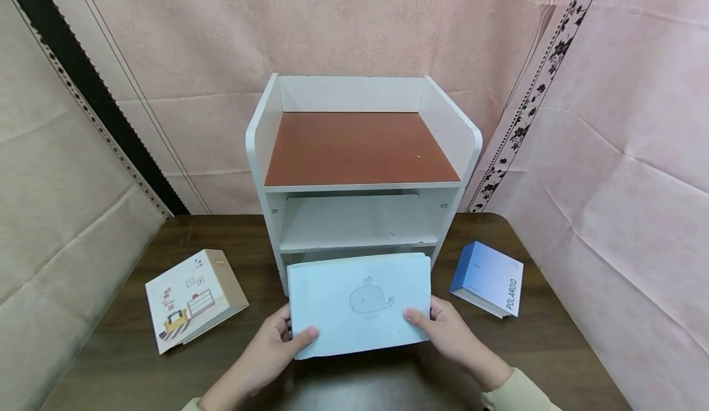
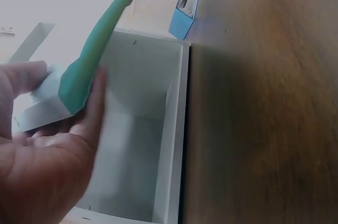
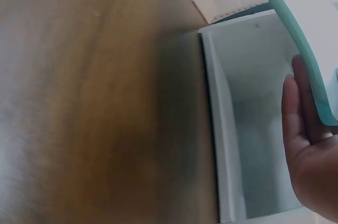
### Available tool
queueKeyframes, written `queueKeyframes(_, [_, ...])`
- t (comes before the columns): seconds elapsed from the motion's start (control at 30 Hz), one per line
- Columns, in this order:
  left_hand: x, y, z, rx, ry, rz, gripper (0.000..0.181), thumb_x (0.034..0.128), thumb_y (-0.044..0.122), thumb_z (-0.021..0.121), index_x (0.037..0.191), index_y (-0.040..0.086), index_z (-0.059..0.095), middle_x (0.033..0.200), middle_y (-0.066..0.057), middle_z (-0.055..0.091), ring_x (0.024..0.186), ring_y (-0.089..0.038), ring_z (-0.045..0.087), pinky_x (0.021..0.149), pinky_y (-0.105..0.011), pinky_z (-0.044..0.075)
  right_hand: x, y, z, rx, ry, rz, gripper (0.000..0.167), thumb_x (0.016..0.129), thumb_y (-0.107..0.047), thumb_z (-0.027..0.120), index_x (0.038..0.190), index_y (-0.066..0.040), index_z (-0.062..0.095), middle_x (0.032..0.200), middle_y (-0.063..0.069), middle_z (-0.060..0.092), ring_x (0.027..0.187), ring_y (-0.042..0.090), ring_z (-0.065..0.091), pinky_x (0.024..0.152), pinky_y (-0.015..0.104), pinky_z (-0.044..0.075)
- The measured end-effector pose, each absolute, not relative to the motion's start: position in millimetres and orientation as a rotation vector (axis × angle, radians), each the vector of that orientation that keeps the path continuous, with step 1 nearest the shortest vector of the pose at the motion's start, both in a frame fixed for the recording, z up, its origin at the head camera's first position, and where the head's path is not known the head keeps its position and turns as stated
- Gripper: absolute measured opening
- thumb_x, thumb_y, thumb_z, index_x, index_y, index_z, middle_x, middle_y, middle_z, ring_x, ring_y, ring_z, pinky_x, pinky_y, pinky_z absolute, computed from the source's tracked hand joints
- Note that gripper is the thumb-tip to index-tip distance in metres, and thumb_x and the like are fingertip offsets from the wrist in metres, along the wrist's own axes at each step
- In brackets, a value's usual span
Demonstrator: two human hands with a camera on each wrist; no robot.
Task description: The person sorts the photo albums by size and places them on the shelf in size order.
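Clamping their fingers [image 2: 96, 102], left hand [image 1: 272, 340] and right hand [image 1: 446, 330] grip a light-blue book [image 1: 357, 325].

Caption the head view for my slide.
Left hand and right hand hold a light-blue book bearing a whale drawing before a white shelf unit.

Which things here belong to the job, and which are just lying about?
In the job:
Pale blue whale book, held by left hand and right hand
White shelf unit, probably, behind it

Apparently just lying about:
White illustrated book
Blue POLAROID book
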State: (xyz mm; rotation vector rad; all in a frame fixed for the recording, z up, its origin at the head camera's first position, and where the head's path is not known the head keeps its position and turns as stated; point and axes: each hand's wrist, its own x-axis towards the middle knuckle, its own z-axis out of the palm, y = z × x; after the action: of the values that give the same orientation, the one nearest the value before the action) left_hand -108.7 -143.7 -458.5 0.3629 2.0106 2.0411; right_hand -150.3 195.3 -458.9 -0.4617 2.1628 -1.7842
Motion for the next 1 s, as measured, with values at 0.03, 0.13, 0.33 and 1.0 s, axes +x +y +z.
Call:
queueKeyframes(0.03, [-108,-143,-458,0.38,2.0,2.029,0.051,0.0946,0.018,0.064,0.136,-0.001,0.042,0.123,-0.021,0.059,0.106,-0.03,0.063,0.082,-0.04,0.055,-150,196,-456,-0.463,2.164,-1.801,0.04,0.099,-0.027,0.056,0.128,0.001,0.055,0.114,0.014,0.068,0.096,0.027,0.068,0.078,0.035,0.056])
queueKeyframes(0.13, [-108,-141,-460,0.418,1.962,2.022,0.047,0.0949,0.014,0.064,0.133,-0.005,0.043,0.119,-0.023,0.06,0.102,-0.038,0.062,0.081,-0.044,0.055,-150,198,-450,-0.487,2.163,-1.837,0.04,0.1,-0.025,0.055,0.129,0.002,0.055,0.115,0.015,0.067,0.097,0.028,0.068,0.078,0.036,0.056])
queueKeyframes(0.33, [-108,-138,-463,0.384,2.001,2.093,0.042,0.0943,0.012,0.064,0.129,-0.006,0.047,0.117,-0.023,0.061,0.099,-0.034,0.065,0.081,-0.043,0.055,-146,197,-440,-0.594,2.232,-1.79,0.036,0.1,-0.023,0.055,0.13,-0.003,0.054,0.119,0.01,0.066,0.101,0.025,0.066,0.082,0.034,0.055])
queueKeyframes(1.0, [-112,-139,-422,0.474,2.329,2.111,0.033,0.0955,0.02,0.063,0.125,0.007,0.053,0.112,-0.008,0.068,0.091,-0.025,0.069,0.082,-0.039,0.055,-155,196,-398,-0.95,2.28,-1.765,0.038,0.105,-0.011,0.04,0.143,-0.012,0.036,0.131,0.009,0.059,0.111,0.026,0.062,0.086,0.037,0.053])
